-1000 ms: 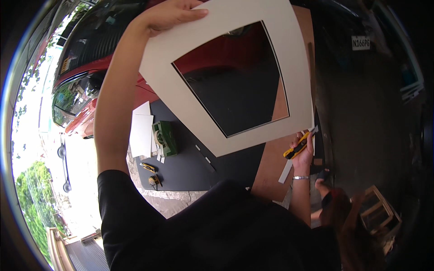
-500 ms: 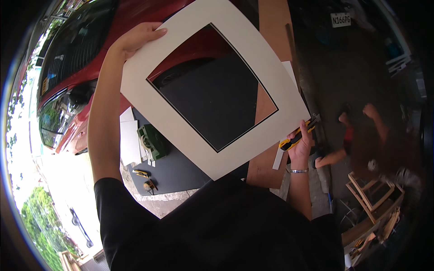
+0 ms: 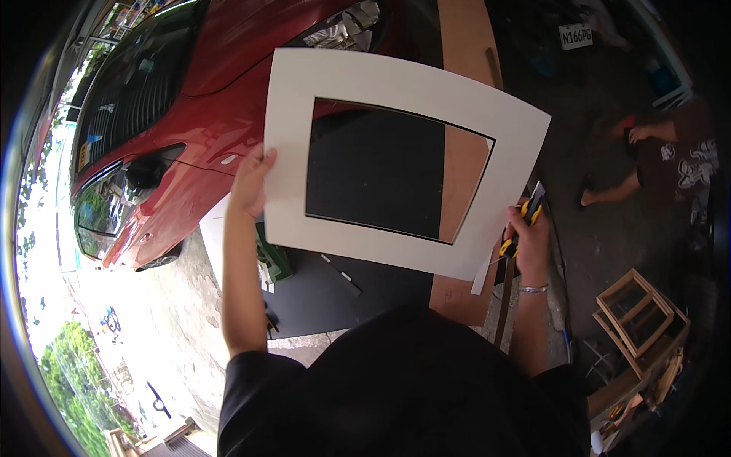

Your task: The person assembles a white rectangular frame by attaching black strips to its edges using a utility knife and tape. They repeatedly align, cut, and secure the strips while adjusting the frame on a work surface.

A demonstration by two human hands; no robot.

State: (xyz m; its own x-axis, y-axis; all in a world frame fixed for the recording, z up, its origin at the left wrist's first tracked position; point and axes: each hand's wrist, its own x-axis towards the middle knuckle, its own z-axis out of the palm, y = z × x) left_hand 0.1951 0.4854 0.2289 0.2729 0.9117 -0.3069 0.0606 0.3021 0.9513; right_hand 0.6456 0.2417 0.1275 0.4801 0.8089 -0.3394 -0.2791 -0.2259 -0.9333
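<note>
Off-white mat board [image 3: 396, 156], a square frame with a rectangular window cut out of its middle, is held up in front of the person, above a dark sheet [image 3: 335, 293] lying below and well clear of it; the left hand [image 3: 250, 179] pinches the board's left edge, thumb on the near face and fingers behind; the right hand [image 3: 525, 236] steadies the lower right corner while closed around a yellow-and-black utility knife [image 3: 518, 228], a metal bracelet [image 3: 533, 289] on its wrist; compared with half a second ago the board has swung from a diamond tilt to sit nearly level and squarer to the view, and the left arm has dropped from a high reach to the board's side, which reads to me as the cut-out window being inspected rather than cut, the blade kept away from the opening; through the window show the dark sheet and a strip of brown board [image 3: 464, 152] that runs on above and below it; beside the dark sheet lies a green tool [image 3: 274, 259], partly hidden by the forearm; farther out to the left stands a red car [image 3: 198, 114] with its headlight near the bright pavement; to the right another person [image 3: 670, 156] crouches on the dark floor, and lower right rests a small wooden frame [image 3: 632, 312] among other wood pieces.
</note>
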